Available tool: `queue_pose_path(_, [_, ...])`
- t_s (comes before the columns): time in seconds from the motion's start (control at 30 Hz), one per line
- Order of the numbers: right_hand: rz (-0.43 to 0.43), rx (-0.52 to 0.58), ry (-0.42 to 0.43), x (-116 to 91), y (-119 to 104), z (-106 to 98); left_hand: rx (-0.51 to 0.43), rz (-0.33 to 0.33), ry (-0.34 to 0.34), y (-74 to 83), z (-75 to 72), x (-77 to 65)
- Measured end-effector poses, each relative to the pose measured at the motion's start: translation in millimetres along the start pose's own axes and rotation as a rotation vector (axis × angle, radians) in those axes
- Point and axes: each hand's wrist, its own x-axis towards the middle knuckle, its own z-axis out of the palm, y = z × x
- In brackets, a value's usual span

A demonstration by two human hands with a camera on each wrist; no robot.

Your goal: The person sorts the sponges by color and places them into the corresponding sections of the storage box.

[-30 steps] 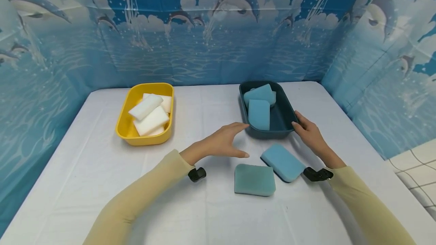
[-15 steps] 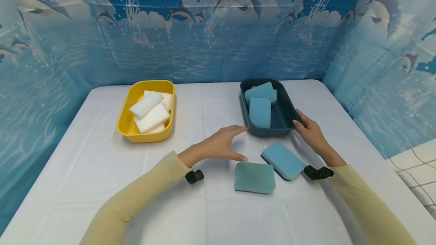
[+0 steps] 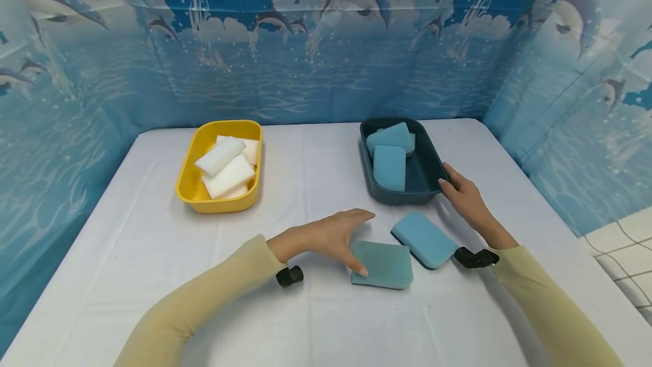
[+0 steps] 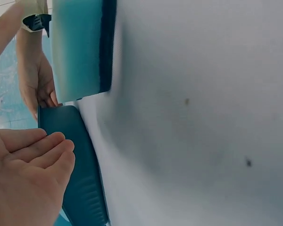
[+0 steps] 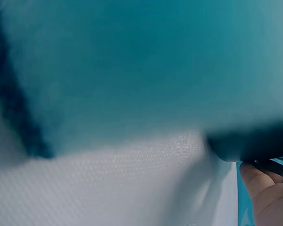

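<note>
My left hand (image 3: 331, 237) is over the left side of a grey-green sponge (image 3: 384, 265) lying on the table, thumb and fingers spread apart, the thumb overlapping the sponge in the head view. In the left wrist view that hand (image 4: 33, 174) shows its palm and holds nothing. My right hand (image 3: 466, 200) pinches the near right corner of a dark teal tray (image 3: 404, 198), thumb on the rim. Inside the tray lie several blue sponges (image 3: 389, 169). Another blue sponge (image 3: 424, 240) with a dark underside lies between the tray and the grey-green one; it looms large in the right wrist view.
A yellow tray (image 3: 219, 206) holding several white sponges (image 3: 228, 177) stands at the back left of the white-covered table (image 3: 285, 174). Behind and beside the table hangs a blue dolphin-print curtain (image 3: 326, 84). Each wrist carries a small black camera (image 3: 290, 276).
My left hand has come toward me from beside the tray's near edge, down to the grey-green sponge. The right hand keeps its hold on the tray corner.
</note>
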Motion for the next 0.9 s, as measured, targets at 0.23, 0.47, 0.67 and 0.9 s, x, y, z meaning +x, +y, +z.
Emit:
queue_pose_path(0.23, [0.01,-0.021,0.009,0.9,0.7,-1.7,0.029,0.019,-0.014,3.6,8.3,-2.6])
queue_pose_path(0.47, [0.003,-0.014,0.011,1.3,0.4,-2.2,0.063,0.032,-0.044,7.4,18.9,-6.3])
queue_pose_path(0.67, [0.006,-0.012,0.016,0.5,1.3,-0.4,0.086,0.054,-0.04,8.3,26.6,-7.8])
queue_pose_path(0.9, [-0.012,0.01,0.015,-0.9,3.0,2.1,0.1,0.072,-0.027,8.6,32.5,-9.3])
